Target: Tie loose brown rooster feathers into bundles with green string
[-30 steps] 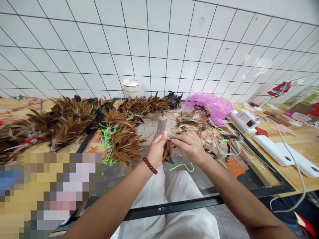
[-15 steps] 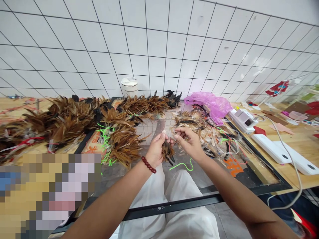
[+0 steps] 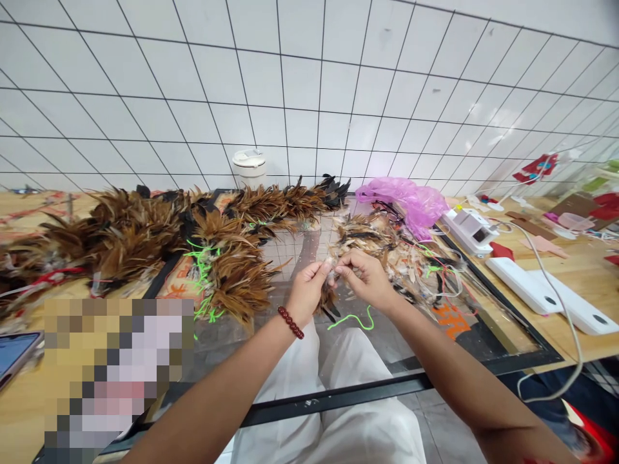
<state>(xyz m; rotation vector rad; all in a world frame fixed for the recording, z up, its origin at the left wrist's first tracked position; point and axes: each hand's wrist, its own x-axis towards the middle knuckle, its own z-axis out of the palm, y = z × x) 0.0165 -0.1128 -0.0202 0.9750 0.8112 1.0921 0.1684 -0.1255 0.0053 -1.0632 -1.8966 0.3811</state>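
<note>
Over the glass tabletop, my left hand (image 3: 307, 291) is closed around a small bunch of brown and black feathers (image 3: 329, 301), whose tips hang below the fingers. My right hand (image 3: 366, 278) pinches at the pale quill ends of that bunch, its fingertips meeting those of the left. Exactly what lies between the right fingertips is partly hidden. Just below lies a loose piece of bright green string (image 3: 355, 318). Behind my right hand spreads a pile of loose feathers (image 3: 370, 235). To the left are fuller brown feather bunches (image 3: 239, 280) with green ties (image 3: 203, 277).
Long feather rows (image 3: 130, 225) cover the back left. A white lidded cup (image 3: 249, 169) stands by the tiled wall. On the right are a pink plastic bag (image 3: 406, 200), a power strip (image 3: 467, 231), white boxes (image 3: 525, 287) and a cable (image 3: 573, 328). A phone (image 3: 18, 354) lies far left.
My right hand has moved slightly left, and its fingers have closed against the quill ends at my left fingertips. My left hand has turned a little, hiding more of the bunch.
</note>
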